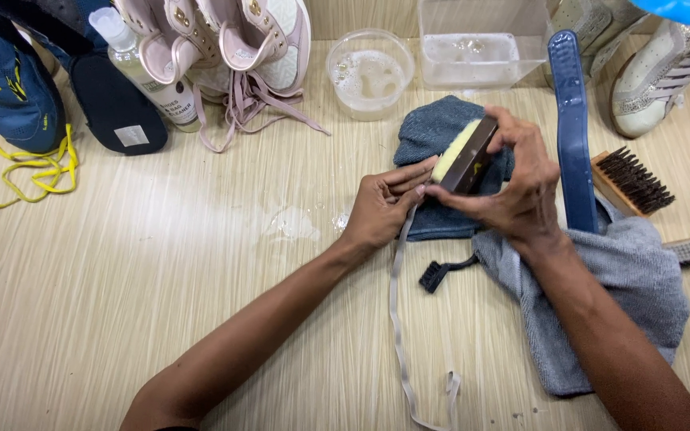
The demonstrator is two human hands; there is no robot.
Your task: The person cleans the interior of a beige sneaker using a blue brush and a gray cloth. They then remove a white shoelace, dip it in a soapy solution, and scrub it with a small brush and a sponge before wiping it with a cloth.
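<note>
Your right hand (517, 187) gripped a dark wooden-backed brush with pale bristles (463, 154) just right of centre, tilted so the bristles met the long grey shoelace (398, 311). Your left hand (381, 209) pinched that lace flat against the dark blue folded towel (441, 132), probably to hold it taut for scrubbing; its loose end trailed to the bottom edge. A lighter grey cloth (608, 295) lay under your right forearm. Above sat a round clear bowl of soapy water (370, 72), within easy reach, and pink high-top sneakers (233, 40) stood at upper left
</note>
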